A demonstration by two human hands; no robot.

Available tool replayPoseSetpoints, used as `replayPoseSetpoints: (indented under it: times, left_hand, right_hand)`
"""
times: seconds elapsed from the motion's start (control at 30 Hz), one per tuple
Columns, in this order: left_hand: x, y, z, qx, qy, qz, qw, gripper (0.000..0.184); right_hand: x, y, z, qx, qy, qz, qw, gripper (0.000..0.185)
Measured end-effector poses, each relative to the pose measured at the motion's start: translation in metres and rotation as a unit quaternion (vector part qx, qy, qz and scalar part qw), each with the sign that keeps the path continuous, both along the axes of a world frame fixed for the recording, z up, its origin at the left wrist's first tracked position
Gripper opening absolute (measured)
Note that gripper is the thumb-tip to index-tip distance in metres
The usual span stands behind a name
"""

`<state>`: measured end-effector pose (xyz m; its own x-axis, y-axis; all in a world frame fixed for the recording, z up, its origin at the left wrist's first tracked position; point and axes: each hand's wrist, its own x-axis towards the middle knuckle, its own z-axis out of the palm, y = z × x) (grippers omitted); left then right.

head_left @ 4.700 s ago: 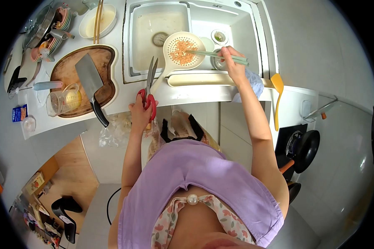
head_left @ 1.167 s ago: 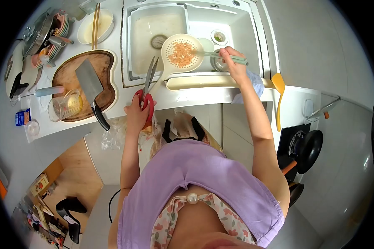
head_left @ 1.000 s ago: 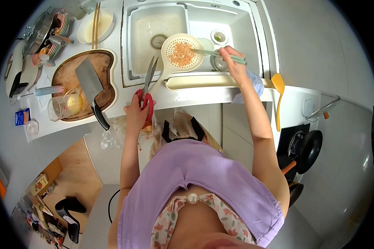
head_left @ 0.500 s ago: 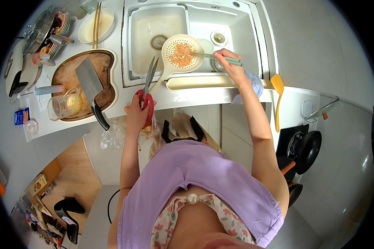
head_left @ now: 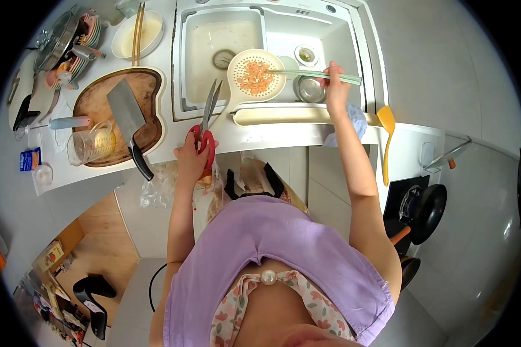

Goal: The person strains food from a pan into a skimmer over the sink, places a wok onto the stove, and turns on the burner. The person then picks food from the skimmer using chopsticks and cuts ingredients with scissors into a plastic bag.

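Note:
My left hand [head_left: 190, 157] is closed around the red handles of the scissors [head_left: 210, 107], whose parted blades point away from me. Just right of the blades, a cream slotted strainer [head_left: 233, 87] lies over the sink divider, its handle running back toward my left hand; I cannot tell if the fingers touch it. Small orange-pink pieces, possibly dried shrimp [head_left: 256, 77], are heaped in its bowl. In my right hand [head_left: 336, 87], above the right basin, are pale green chopsticks [head_left: 307, 73]. Their tips reach the pieces from the right.
A cleaver [head_left: 126, 107] and a measuring cup [head_left: 90, 146] rest on the wooden cutting board [head_left: 92, 92] at left. Behind it stands a white bowl [head_left: 155, 43] with wooden chopsticks across it. The sink [head_left: 182, 63] holds a metal bowl [head_left: 311, 89]. A yellow spatula [head_left: 386, 133] lies right.
My right hand has shifted right and slightly toward me along with the chopsticks, which now lie flatter. The metal bowl shows more fully. My left hand and the scissors have barely moved.

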<state>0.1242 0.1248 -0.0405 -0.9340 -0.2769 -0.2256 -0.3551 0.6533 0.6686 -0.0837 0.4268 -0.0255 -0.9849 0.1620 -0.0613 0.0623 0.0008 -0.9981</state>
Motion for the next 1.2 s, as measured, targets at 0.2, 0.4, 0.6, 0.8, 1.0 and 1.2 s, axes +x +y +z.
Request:
replayPoseSetpoints:
  times: [0.2, 0.4, 0.6, 0.8, 1.0, 1.2]
  left_hand:
    - [0.005, -0.007, -0.003, 0.07, 0.003, 0.024, 0.997, 0.045]
    - [0.023, -0.025, 0.062, 0.19, 0.031, 0.078, 0.978, 0.037]
    - [0.059, -0.05, 0.104, 0.222, 0.113, 0.1, 0.963, 0.032]
    - [0.092, -0.06, 0.094, 0.172, 0.105, 0.1, 0.974, 0.031]
    - [0.09, -0.05, 0.058, 0.176, 0.081, 0.087, 0.977, 0.03]
    - [0.038, -0.024, 0.019, 0.052, 0.087, 0.031, 0.994, 0.044]
  right_hand:
    - [0.008, 0.021, -0.006, -0.216, -0.156, -0.051, 0.962, 0.026]
    - [0.104, -0.037, 0.063, -0.136, -0.021, 0.117, 0.984, 0.029]
    - [0.198, -0.109, 0.063, -0.087, 0.198, 0.422, 0.88, 0.013]
    - [0.214, -0.131, 0.054, 0.069, 0.078, 0.509, 0.855, 0.015]
    - [0.149, -0.058, 0.083, 0.082, 0.112, 0.209, 0.968, 0.031]
    - [0.033, -0.029, 0.045, 0.3, 0.13, 0.223, 0.919, 0.026]
